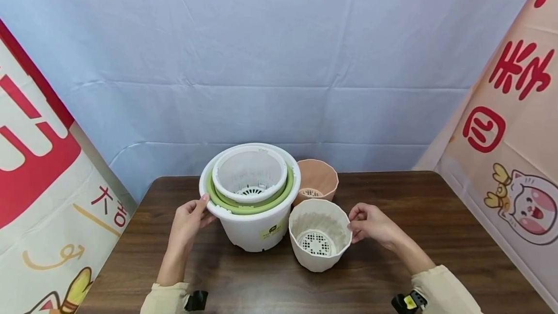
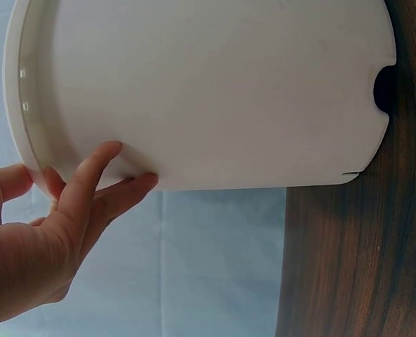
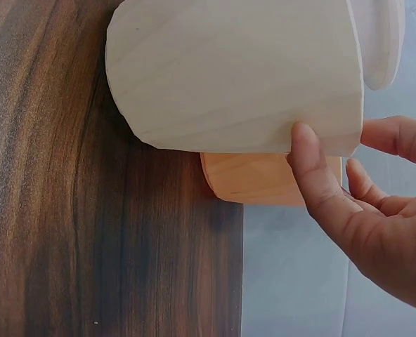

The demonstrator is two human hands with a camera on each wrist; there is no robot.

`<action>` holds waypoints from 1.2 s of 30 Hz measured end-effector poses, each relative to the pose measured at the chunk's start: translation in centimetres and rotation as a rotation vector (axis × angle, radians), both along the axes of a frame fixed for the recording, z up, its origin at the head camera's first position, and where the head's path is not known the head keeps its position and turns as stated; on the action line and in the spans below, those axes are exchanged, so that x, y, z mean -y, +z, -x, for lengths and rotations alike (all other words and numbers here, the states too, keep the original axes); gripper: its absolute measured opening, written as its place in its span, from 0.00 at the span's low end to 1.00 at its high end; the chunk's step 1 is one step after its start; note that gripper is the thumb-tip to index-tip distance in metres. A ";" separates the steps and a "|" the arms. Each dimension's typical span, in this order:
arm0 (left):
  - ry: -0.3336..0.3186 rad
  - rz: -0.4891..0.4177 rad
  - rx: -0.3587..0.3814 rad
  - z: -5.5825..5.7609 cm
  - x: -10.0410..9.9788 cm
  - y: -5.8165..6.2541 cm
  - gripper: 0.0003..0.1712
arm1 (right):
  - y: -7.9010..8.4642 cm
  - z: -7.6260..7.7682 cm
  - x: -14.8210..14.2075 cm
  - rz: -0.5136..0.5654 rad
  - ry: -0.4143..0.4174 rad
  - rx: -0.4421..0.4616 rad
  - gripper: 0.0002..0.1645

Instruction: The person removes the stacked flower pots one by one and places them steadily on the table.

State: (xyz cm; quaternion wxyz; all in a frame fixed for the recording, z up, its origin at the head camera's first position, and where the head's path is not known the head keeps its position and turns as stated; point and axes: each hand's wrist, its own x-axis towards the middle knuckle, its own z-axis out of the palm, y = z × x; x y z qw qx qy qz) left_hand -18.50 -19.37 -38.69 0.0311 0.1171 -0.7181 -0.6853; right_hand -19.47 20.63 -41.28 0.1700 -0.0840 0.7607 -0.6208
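A large white flower pot (image 1: 253,231) with a yellow label stands left of centre on the table, a green-rimmed pot (image 1: 248,210) and a smaller white pot (image 1: 250,171) nested inside it. My left hand (image 1: 188,222) pinches its rim at the left, thumb over the edge and fingertips against the outer wall. Beside it is a cream faceted pot (image 1: 320,258) with a grid of drain holes in its base. The right hand (image 1: 372,227) pinches that pot's right rim between thumb and finger. An orange-tan pot (image 1: 322,178) stands behind, partly hidden by both.
All the pots are on a dark wood-grain table (image 1: 418,217). A pale blue cloth (image 1: 279,62) hangs behind the table's back edge. Printed banners flank it, one at the left (image 1: 35,168) and one at the right (image 1: 514,168).
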 end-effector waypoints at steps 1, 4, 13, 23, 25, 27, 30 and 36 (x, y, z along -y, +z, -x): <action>-0.001 -0.001 0.001 0.0 0.0 0.0 0.27 | 0.0 0.0 0.0 -0.002 0.003 0.002 0.13; -0.001 -0.002 0.004 0.0 0.0 0.0 0.27 | 0.2 0.1 0.0 -0.008 0.006 0.015 0.14; -0.005 -0.012 -0.006 0.1 0.1 -0.1 0.27 | 1.0 0.4 -0.5 0.018 0.029 0.036 0.14; -0.006 -0.014 -0.005 0.1 0.1 -0.3 0.27 | 2.6 0.9 -0.6 -0.019 0.008 -0.025 0.11; -0.004 -0.017 -0.008 0.1 0.1 -0.3 0.27 | 3.1 1.1 -0.5 -0.032 0.006 -0.041 0.10; -0.004 -0.018 -0.010 0.1 0.1 -0.3 0.27 | 3.5 1.2 -0.4 -0.041 0.006 -0.053 0.10; -0.003 -0.016 -0.008 0.2 0.0 -0.3 0.26 | 4.1 1.4 -0.3 -0.044 0.007 -0.064 0.11; -0.003 -0.016 -0.011 0.2 0.1 -0.4 0.27 | 5.1 1.9 0.0 -0.062 -0.005 -0.079 0.11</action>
